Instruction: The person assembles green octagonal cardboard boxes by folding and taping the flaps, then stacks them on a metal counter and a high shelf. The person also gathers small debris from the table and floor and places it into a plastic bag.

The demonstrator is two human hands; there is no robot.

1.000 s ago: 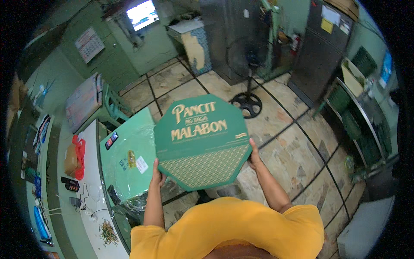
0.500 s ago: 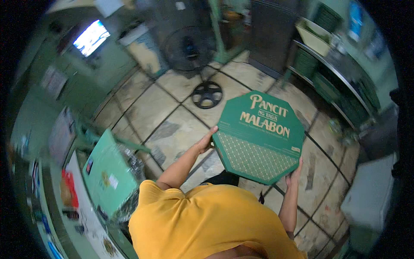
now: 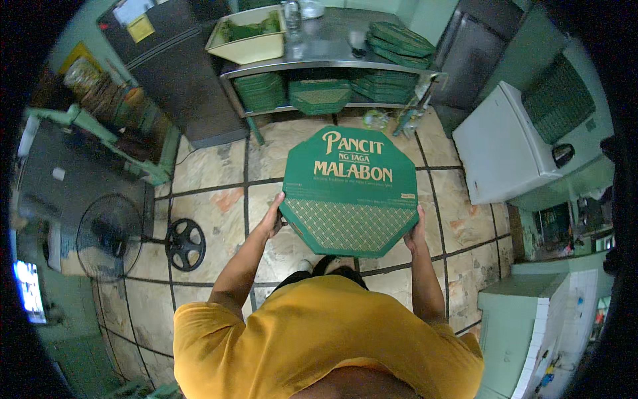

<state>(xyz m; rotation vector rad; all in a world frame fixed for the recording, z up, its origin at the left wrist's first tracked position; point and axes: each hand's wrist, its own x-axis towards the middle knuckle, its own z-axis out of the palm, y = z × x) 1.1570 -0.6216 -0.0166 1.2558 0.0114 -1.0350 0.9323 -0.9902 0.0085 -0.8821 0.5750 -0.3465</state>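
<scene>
Over the tiled floor (image 3: 458, 226), apart from the stainless-steel surface (image 3: 325, 46), the octagonal green cardboard box (image 3: 351, 193) is best held level, with the left hand (image 3: 271, 219) and right hand (image 3: 416, 233), each grasping an opposite side, bearing it evenly without crushing the walls

We are turning clockwise: the steel table (image 3: 329, 33) is now standing at twelve o'clock instead of three. The fan (image 3: 118, 247) is swinging from one round to nine, and the screen (image 3: 28, 291) from eleven to between eight and nine. The white chest (image 3: 495, 146) is shifting from four to between two and three, while a green counter (image 3: 502, 316) is appearing at four. We are losing the green table from eight. We are bringing the box (image 3: 350, 193) from the three o'clock side nearer the middle.
</scene>
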